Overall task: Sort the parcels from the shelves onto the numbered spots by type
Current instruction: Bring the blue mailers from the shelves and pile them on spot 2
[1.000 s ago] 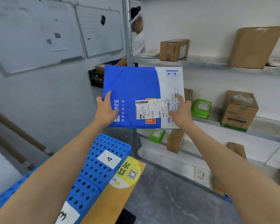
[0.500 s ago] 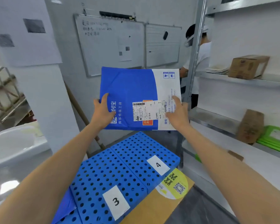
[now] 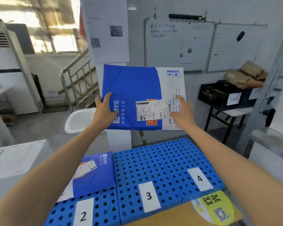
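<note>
A wooden surface point(image 3: 178, 216) carries a row of blue perforated pads, each with a white number card: spot 2 point(image 3: 104, 207) on the left, spot 3 point(image 3: 137, 163) in the middle, spot 4 point(image 3: 178, 154) on the right. Spots 3 and 4 hold no parcel.

The held mailer point(image 3: 134, 85), a flat blue-and-white bag, is up in the air, upright and facing the camera. It is beyond the far edge of the pads and touches none of them. A second mailer point(image 3: 96, 175) of the same blue-and-white kind lies flat on spot 2, partly hidden by the left forearm.

The left grip point(image 3: 104, 111) clasps the held mailer at its lower left edge, thumb on the front. The right grip point(image 3: 183, 113) has the lower right edge, thumb up along the white part. The fingers behind the bag are hidden. A printed shipping label point(image 3: 151, 110) sits between the two thumbs.

The step in hand looks like the carry: the parcel is off the shelf but not yet placed. Since it matches the one on spot 2, that spot is the likely target. The next move would call for bringing the bag down and to the left, tipping it flat, laying it on the second mailer, and only then letting both grips go. A thin bag may slide off its twin if it lands askew.
</note>
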